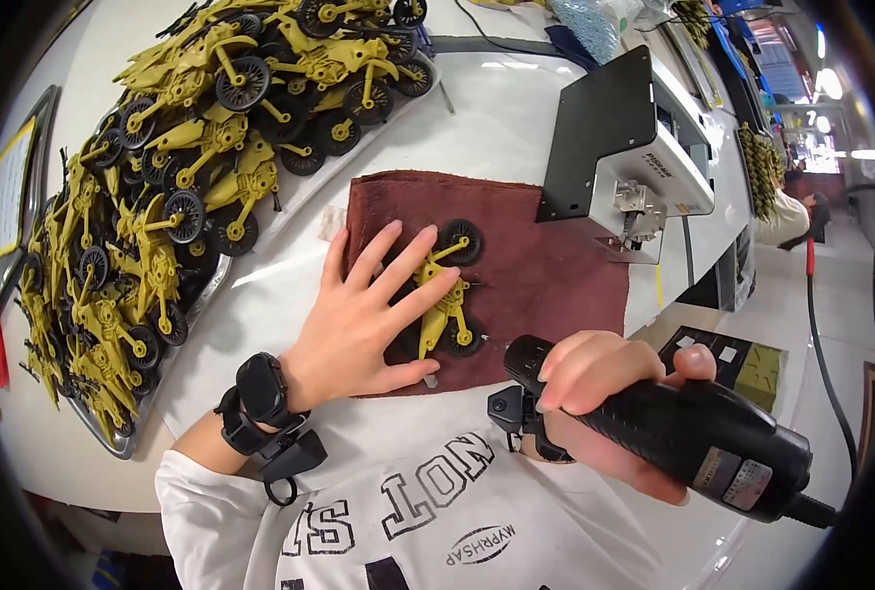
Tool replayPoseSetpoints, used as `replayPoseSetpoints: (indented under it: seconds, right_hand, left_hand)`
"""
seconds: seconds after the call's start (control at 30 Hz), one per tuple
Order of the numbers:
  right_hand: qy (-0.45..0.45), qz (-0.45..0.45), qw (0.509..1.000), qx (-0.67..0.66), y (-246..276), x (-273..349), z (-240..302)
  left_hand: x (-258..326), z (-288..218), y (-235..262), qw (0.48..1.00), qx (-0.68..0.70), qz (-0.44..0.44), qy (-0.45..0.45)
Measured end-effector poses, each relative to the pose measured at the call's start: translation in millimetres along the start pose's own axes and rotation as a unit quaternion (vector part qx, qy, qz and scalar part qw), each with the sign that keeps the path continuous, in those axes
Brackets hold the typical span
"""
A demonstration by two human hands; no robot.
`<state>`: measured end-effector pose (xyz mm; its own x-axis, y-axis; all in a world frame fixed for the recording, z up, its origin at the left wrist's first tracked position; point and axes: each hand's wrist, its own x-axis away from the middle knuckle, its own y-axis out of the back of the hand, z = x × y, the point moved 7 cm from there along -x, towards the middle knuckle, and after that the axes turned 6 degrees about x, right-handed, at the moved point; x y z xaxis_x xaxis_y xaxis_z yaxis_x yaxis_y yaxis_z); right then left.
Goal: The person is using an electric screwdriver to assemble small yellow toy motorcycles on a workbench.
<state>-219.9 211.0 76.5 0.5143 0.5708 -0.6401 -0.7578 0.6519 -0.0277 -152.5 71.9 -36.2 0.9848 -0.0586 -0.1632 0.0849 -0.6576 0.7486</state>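
A yellow plastic toy motorcycle with black spoked wheels lies on its side on a folded maroon cloth. Over its left part rests my left hand, fingers spread, the index and middle fingertips touching the yellow body. My right hand is wrapped round a black corded electric screwdriver, held at the right near my body. Its narrower end points left toward the cloth, apart from the toy. The cable leaves its thick end at the lower right.
A metal tray heaped with yellow-and-black toy motorcycles fills the upper left. Behind the cloth to the right stands a black-and-white screw feeder machine. A framed sheet is at the far left. Another person is in the right background.
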Motion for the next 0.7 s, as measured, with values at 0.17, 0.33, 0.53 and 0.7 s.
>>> replayPoseSetpoints:
  seconds: [0.17,0.33,0.53,0.7]
  right_hand:
    - [-0.008,-0.01,0.999,-0.034,-5,6,-6]
    - [-0.026,-0.018,0.999,-0.04,-8,9,-16]
    - [-0.019,0.001,0.998,-0.061,-10,14,-27]
    - [0.027,-0.006,0.999,-0.037,-12,21,-29]
  left_hand:
    - [0,-1,1,1.0,0.016,-0.002,0.002]
    - [3,1,1,1.0,0.023,-0.004,0.004]
    - [5,3,-1,1.0,0.024,-0.01,0.003]
    - [4,5,-2,0.999,0.029,-0.012,0.001]
